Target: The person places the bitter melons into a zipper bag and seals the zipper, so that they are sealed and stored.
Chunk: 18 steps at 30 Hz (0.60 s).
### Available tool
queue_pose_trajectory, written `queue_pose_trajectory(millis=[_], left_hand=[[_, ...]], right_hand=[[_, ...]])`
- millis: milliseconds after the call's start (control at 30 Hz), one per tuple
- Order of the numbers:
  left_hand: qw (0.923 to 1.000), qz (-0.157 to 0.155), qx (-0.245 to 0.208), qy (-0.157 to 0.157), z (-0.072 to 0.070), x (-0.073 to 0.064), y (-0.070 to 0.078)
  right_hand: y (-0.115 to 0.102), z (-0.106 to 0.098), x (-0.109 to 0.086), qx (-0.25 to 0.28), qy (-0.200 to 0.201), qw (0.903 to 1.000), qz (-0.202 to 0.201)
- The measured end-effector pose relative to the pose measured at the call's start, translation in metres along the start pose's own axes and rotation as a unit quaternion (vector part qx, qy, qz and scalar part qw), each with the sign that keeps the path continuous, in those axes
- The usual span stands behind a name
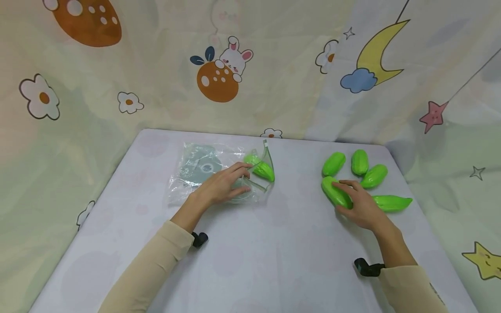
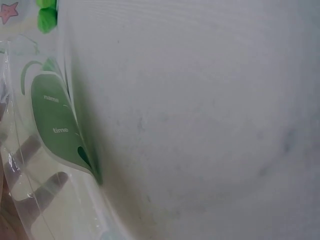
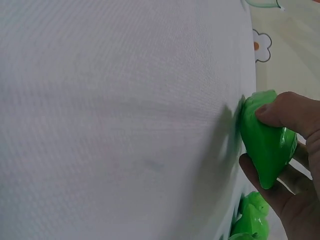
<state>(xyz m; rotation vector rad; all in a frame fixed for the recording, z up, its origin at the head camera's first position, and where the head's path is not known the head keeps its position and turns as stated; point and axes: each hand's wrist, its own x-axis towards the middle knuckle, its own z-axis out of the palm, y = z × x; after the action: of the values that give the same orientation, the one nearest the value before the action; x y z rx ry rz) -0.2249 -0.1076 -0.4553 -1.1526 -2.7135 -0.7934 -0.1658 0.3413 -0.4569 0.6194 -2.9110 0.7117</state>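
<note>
My left hand (image 1: 227, 180) grips the edge of a clear plastic bag (image 1: 178, 182) at its mouth, which gapes to the right between green zip strips. Inside the mouth lies one glossy green toy vegetable (image 1: 263, 170). The left wrist view shows my fingers (image 2: 50, 187) through the film, beside a green printed label (image 2: 55, 120) reading "name" and "time". On the right, my right hand (image 1: 360, 204) holds another green toy vegetable (image 1: 335, 192), plump with a pointed end. In the right wrist view, the thumb presses one side of this vegetable (image 3: 265, 140) and the fingers are round the other.
Several more green toy vegetables (image 1: 360, 162) lie just behind and beside my right hand, including a long pointed one (image 1: 393, 203). The white table (image 1: 274, 252) meets a patterned cloth backdrop (image 1: 164, 78) along its back edge.
</note>
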Motion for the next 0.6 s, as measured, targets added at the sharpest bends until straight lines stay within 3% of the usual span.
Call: queue_pose_trajectory(millis=[200, 600], left_hand=[[1.0, -0.002, 0.001, -0.005, 0.003, -0.002, -0.002], [1.0, -0.003, -0.008, -0.002, 0.004, -0.003, -0.002]], right_hand=[[-0.002, 0.001, 0.0, 0.0, 0.003, 1.0, -0.008], [-0.003, 0.011, 0.007, -0.018, 0.095, 0.9914, -0.089]])
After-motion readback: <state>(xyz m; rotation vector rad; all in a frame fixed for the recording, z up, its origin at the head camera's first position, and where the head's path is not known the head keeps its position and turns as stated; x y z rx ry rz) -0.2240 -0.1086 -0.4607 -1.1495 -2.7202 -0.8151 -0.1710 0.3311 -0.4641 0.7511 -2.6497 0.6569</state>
